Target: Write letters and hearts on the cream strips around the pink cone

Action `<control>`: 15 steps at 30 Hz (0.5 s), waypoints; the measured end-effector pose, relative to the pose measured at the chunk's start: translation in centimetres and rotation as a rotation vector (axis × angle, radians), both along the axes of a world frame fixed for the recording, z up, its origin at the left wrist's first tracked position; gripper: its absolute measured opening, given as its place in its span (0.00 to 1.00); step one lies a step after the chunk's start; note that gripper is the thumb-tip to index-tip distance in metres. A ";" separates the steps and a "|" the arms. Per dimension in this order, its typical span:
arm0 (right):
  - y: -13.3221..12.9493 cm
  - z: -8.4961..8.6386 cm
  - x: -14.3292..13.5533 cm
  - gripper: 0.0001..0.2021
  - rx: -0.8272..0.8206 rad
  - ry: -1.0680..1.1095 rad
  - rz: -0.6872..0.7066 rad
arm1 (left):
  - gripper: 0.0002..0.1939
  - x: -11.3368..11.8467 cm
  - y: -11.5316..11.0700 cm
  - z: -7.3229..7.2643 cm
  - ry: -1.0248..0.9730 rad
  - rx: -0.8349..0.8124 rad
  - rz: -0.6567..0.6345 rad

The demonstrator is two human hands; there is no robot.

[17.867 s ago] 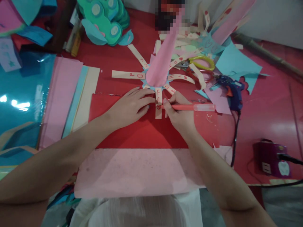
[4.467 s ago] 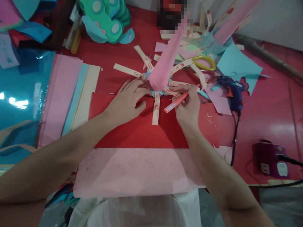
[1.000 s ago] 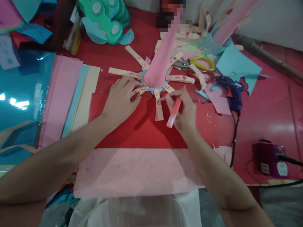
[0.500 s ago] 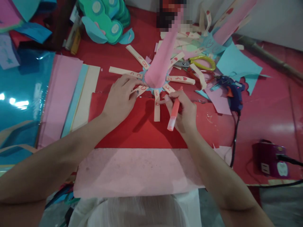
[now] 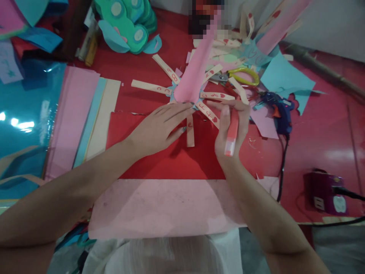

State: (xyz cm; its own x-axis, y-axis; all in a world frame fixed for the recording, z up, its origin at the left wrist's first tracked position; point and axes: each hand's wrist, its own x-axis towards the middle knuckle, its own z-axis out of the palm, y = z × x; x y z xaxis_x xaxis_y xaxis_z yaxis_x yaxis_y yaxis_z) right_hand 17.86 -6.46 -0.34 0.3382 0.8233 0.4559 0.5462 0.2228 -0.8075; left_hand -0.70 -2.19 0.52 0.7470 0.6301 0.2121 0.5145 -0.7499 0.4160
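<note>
Cone (image 5: 191,78) left of glue gun (image 5: 282,112)

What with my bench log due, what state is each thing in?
Pink cone, standing point up
Left hand, fingers extended at the cone's base
Orange marker, held, tip hidden
Right hand, closed around the marker
Strip marked e, no heart visible
Strip marked F, red heart drawn
Glue gun, lying on its side
Yellow-handled scissors, open or shut unclear
Outlet box, black plug inserted
</note>
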 end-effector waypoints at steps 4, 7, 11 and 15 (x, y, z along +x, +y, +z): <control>0.3 -0.2 0.4 0.08 0.055 -0.081 -0.037 | 0.21 0.1 0.4 -0.6 0.081 -0.032 -0.070; 0.6 -0.8 0.6 0.06 0.086 -0.059 -0.028 | 0.21 0.0 0.5 -0.9 0.074 -0.018 -0.065; 0.7 -1.1 0.7 0.06 0.128 -0.077 -0.073 | 0.21 -0.1 0.5 -1.0 0.054 -0.005 -0.071; 0.6 -0.6 0.5 0.04 0.153 -0.044 -0.078 | 0.20 -0.1 0.3 -0.7 0.028 -0.028 0.007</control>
State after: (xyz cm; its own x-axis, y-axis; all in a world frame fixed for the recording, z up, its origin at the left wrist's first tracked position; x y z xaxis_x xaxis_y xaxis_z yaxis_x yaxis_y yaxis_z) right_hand 18.37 -5.91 -0.90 0.3749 0.7154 0.5896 0.6011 0.2966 -0.7421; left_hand -0.77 -1.86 -0.15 0.7478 0.6410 0.1732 0.5315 -0.7342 0.4225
